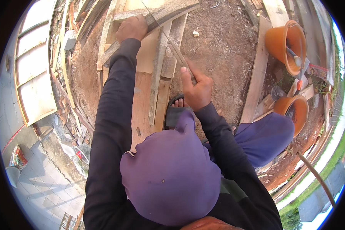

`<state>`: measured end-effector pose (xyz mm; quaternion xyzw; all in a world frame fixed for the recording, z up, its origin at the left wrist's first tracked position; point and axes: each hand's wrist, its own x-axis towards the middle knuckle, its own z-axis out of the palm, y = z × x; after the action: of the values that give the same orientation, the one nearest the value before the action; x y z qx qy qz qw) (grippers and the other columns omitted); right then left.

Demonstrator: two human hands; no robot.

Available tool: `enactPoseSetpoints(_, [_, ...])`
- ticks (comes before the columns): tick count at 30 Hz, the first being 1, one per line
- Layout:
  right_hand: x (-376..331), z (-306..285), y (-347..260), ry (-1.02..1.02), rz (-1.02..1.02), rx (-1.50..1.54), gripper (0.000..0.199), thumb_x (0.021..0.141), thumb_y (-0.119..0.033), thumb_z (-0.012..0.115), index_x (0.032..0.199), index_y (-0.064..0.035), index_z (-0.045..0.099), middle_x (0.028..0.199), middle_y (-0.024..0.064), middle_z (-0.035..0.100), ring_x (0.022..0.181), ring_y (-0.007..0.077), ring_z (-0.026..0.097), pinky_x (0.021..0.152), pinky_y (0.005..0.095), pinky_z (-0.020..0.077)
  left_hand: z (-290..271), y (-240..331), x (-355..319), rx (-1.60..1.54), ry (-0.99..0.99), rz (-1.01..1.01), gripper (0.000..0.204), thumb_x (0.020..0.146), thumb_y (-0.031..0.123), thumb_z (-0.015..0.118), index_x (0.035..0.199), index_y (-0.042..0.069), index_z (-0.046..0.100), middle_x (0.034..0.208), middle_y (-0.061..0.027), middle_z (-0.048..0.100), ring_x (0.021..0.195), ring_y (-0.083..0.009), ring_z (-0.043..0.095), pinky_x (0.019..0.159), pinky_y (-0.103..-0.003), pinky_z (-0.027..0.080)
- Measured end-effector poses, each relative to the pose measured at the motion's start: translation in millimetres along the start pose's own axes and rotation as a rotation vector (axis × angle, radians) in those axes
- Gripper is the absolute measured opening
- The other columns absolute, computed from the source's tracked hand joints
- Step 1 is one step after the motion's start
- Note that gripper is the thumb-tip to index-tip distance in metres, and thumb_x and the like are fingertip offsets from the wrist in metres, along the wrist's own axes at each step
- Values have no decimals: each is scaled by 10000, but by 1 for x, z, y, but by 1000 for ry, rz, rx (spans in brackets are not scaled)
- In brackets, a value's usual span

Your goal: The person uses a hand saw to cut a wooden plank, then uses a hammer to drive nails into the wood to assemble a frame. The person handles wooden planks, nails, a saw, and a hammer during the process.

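Note:
A rough wooden beam (174, 12) lies slantwise across several boards in front of me. My left hand (132, 29) is closed over the beam, left of where a handsaw (165, 35) crosses it. The saw's thin blade shows nearly edge-on and runs from the top of the view down toward my right hand (198, 87). That hand is closed around the saw's handle end, thumb on top; the fingers underneath are mostly hidden. Beneath the beam, long planks (160, 76) and a plywood sheet (143, 103) stretch back toward me.
Two orange buckets (276, 43) (303, 115) stand at the right, the farther one holding tools. A long board (256, 73) lies on the dirt beside them. Scrap wood (67, 73) and a framed panel (34, 80) are at the left. My sandalled foot (179, 103) is near the planks.

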<state>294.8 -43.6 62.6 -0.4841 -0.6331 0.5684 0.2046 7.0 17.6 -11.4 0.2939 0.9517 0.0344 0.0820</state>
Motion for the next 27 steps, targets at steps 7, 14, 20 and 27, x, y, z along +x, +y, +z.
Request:
enactPoseSetpoints(7, [-98,-52,46,69,-288,-82,377,938,-115,634,1282,39,635,739,203,702,707,218,747,610,308,553,-9,-5,-2,-27,-5,0,593,947,420,339,1086,5,739,1168,-266,685,1102,-429,658,966,-515,490])
enactPoseSetpoints(14, [15,7,7,24,-50,15,374,939,-131,651,1273,36,637,729,183,710,720,213,752,608,291,551,1,6,2,2,-18,8,599,952,431,340,1104,6,733,1171,-268,683,1101,-425,659,961,-517,491])
enactPoseSetpoints(20, [-101,-49,39,27,-136,-72,396,921,-95,650,1295,36,626,868,198,746,715,228,741,671,320,567,-13,0,-10,-33,3,-38,598,952,426,340,1100,1,733,1152,-268,690,1100,-424,660,962,-509,490])
enactPoseSetpoints(27, [-12,-1,10,24,19,7,379,931,-124,646,1276,34,638,778,204,712,688,214,730,645,312,558,-3,5,-8,-30,-21,3,598,954,423,331,1080,7,742,1141,-270,693,1083,-423,668,956,-497,497])
